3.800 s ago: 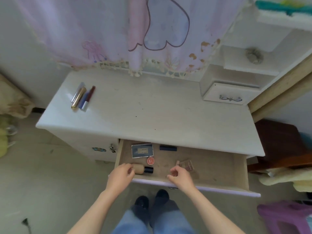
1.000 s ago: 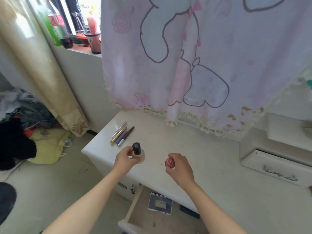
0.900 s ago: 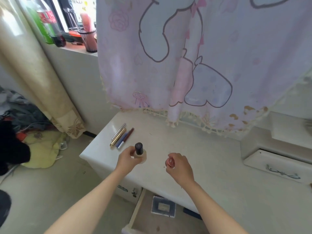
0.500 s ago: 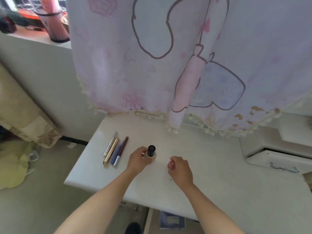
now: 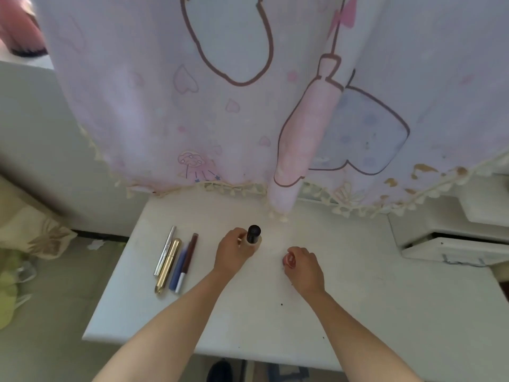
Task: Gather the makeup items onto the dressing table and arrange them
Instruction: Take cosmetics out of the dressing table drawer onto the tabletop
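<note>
My left hand point(image 5: 230, 252) grips a beige foundation bottle point(image 5: 253, 238) with a black cap, held upright on the white dressing table point(image 5: 275, 312). My right hand point(image 5: 304, 267) is closed around a small round red compact point(image 5: 289, 260), low over the tabletop to the right of the bottle. Left of the bottle, several pencil-like items lie side by side: a silver pen point(image 5: 164, 250), a gold tube point(image 5: 168, 265), a blue pencil point(image 5: 178, 271) and a dark red pencil point(image 5: 189, 253).
A pink cartoon-print curtain point(image 5: 248, 106) hangs over the table's back edge. A small white drawer unit point(image 5: 451, 249) sits at the right rear. Below the front edge a sliver of the pulled-out drawer point(image 5: 283, 372) shows. Yellow fabric point(image 5: 8, 293) lies on the floor at left.
Both hands lifted the bottle and the red compact from the drawer up to the tabletop and moved them further back, nearer the pencils. The view tilted down onto the table.
</note>
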